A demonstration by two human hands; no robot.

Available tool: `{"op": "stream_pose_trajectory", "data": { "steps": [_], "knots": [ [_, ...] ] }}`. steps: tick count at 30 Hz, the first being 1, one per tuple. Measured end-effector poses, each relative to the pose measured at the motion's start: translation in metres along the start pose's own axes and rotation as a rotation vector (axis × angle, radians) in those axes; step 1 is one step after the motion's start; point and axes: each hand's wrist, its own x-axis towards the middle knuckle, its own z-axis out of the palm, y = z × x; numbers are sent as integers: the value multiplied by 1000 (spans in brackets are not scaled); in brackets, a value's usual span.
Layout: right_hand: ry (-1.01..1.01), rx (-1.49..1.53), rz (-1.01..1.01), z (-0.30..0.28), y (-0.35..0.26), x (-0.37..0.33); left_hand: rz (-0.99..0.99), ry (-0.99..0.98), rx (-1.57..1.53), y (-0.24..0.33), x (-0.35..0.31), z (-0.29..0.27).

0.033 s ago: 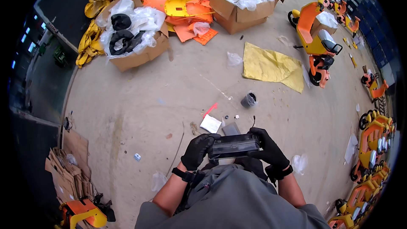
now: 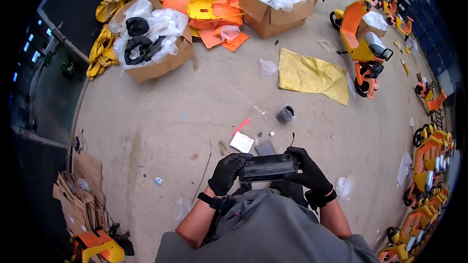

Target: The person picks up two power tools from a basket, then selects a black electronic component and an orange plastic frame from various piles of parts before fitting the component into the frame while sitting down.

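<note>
Left grip [image 2: 225,173] and right grip [image 2: 311,172] — both black-gloved — are closed on opposite ends of a black case [image 2: 269,168], just in front of the grey shirt [image 2: 273,231]. Beyond it, on the floor [image 2: 156,131], are 1 white packet [image 2: 242,142], a dark bucket [image 2: 284,115], then a yellow sheet [image 2: 311,75].

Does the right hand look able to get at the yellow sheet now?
Probably not: the right hand holds the black case, and the yellow sheet lies well beyond it on the floor.
</note>
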Motion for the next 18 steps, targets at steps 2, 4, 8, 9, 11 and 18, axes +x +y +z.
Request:
{"op": "stream_pose_trajectory", "data": {
  "steps": [2, 4, 8, 9, 11, 18],
  "knots": [
    [26, -8, -10, -9, 1, -2, -34, 49, -9, -1, 13, 8],
    [49, -14, -36, -22, 5, -3, -38, 59, -12, -2, 30, 19],
    [108, -27, -121, -81, 21, 7, -34, 70, 78, -2, 78, 59],
    [113, -26, -124, -97, 27, 10, -36, 75, 90, -4, 91, 70],
    [113, -31, -121, -136, 35, 18, -27, 95, 168, -3, 118, 97],
    [101, 1, -45, -308, 40, 24, 19, 75, 180, -20, 230, 235]
  ]
}}
